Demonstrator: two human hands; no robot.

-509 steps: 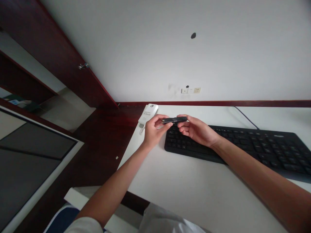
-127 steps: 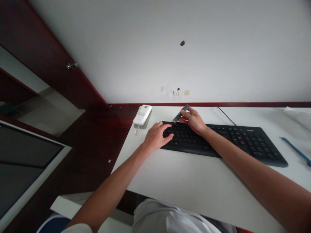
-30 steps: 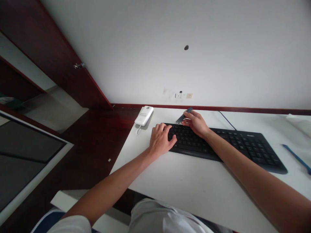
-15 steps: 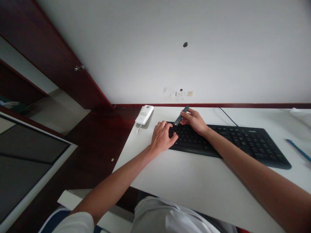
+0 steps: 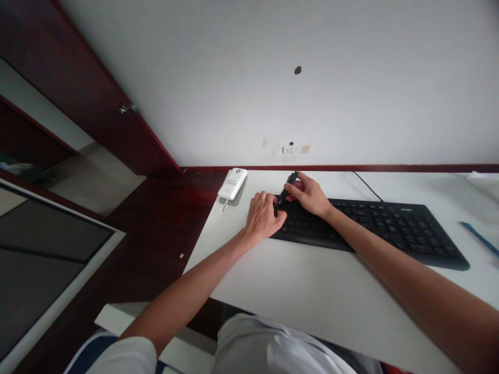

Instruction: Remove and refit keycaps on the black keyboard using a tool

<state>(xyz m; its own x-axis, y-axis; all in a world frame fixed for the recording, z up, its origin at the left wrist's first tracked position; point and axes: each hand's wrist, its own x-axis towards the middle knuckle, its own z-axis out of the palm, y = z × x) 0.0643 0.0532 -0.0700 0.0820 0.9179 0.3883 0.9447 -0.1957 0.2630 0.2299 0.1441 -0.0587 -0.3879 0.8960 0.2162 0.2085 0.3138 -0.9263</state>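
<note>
A black keyboard [image 5: 390, 228] lies on the white desk [image 5: 296, 278]. My left hand [image 5: 262, 217] grips its left end, fingers bent over the far corner and thumb on the keys. Pinched between the thumb and fingers of my right hand [image 5: 310, 193] is a short, dark bar-shaped tool [image 5: 289, 187]. It slants down toward the keys at the upper left, its lower tip right by my left fingertips. What the tip touches is too small to make out.
A white handset-like device [image 5: 233, 183] with a wrist loop lies at the desk's back left corner. A cable [image 5: 367, 185] runs from the keyboard toward the wall. On the right are a blue stick-like object [image 5: 479, 238] and some white clear-looking plastic [image 5: 485, 183].
The tool in my right hand has turned, showing a darker side and standing a little steeper. My right hand has shifted slightly left; my left hand stays on the keyboard.
</note>
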